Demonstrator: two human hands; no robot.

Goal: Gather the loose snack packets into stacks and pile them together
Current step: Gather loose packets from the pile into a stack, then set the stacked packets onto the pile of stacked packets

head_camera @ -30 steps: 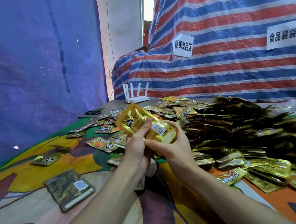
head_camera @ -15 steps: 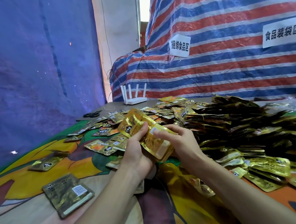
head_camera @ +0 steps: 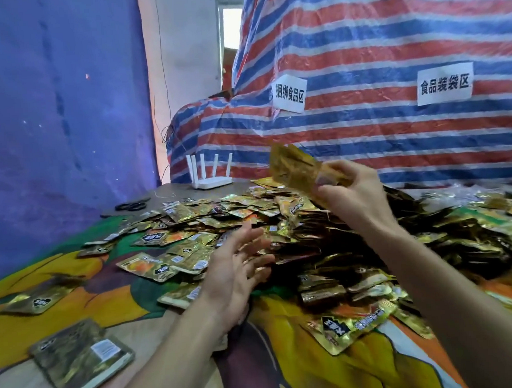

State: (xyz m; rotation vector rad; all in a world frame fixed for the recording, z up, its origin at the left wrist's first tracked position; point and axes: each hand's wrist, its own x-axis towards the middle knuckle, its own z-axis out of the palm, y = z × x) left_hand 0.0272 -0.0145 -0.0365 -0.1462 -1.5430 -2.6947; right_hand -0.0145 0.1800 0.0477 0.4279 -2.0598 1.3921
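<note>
Behind the heap (head_camera: 370,247), a red, white and blue striped tarpaulin (head_camera: 359,40) bearing two white paper signs (head_camera: 289,97); to the heap's far left, a hanging blue sheet (head_camera: 52,115). Under the heap, a tabletop (head_camera: 302,369) spread with a colourful printed cloth. In the heap itself, dark and gold snack packets piled loosely. Left of the heap, loose packets (head_camera: 151,266) scattered flat on the cloth. Well to the heap's near left, a squared-off stack (head_camera: 81,360) lying alone. Beyond the heap's far left edge, a white router (head_camera: 210,175) with upright aerials. Above the heap, the right hand (head_camera: 352,194), fingers and thumb clamped on a gold stack (head_camera: 295,168) of packets, raised and blurred. At the heap's near left edge, the left hand (head_camera: 235,272), fingers straight and spread, holding nothing, well apart from the other. Off the heap's far left corner, black scissors (head_camera: 131,205).
</note>
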